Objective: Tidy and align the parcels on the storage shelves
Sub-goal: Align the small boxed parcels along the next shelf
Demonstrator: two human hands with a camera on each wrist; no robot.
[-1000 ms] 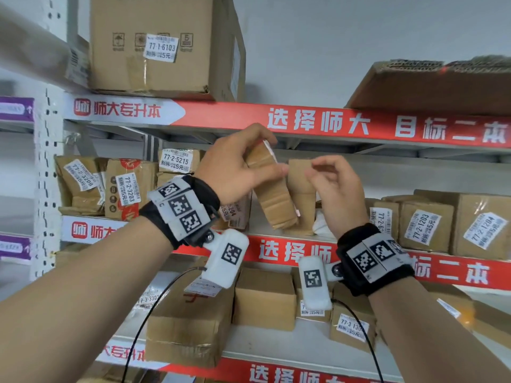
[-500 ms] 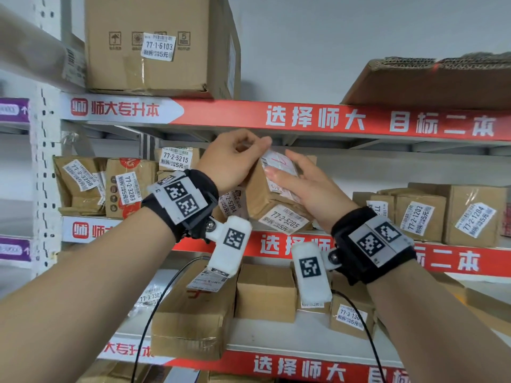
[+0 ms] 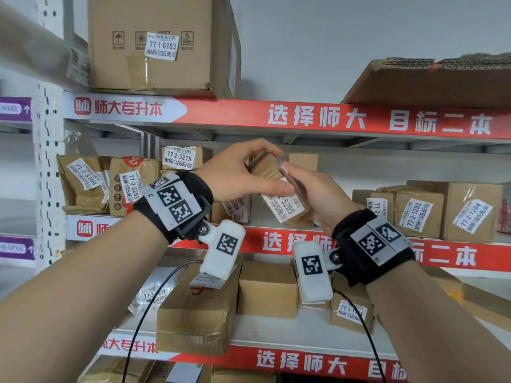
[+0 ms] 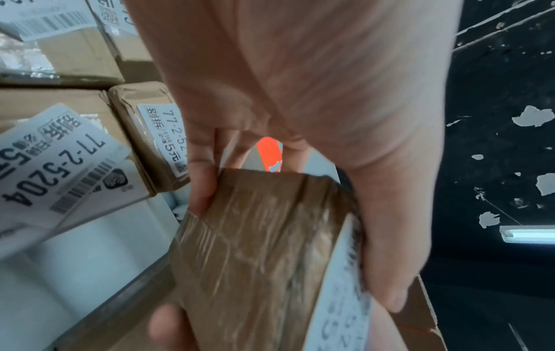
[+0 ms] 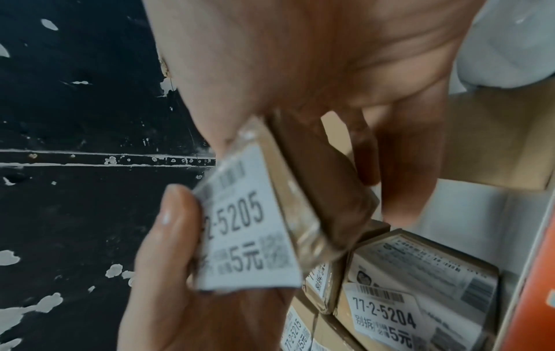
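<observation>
While parcel 5205 [image 3: 279, 205] hangs tilted before middle shelf [image 3: 276, 241], my left hand [image 3: 237, 175] clamps it, thumb on label; right hand [image 3: 318, 194] apparently grips opposite side, fingers blurred.

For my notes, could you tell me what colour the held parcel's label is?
White with black print, clearest in the right wrist view.

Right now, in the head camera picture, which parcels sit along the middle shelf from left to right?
Parcel 77-2-3208 → parcel 77-2-3203 → parcel 77-2-5205, gripped by left hand and right hand → parcel 77-2-1203 → parcel 77-2-1204.
</observation>
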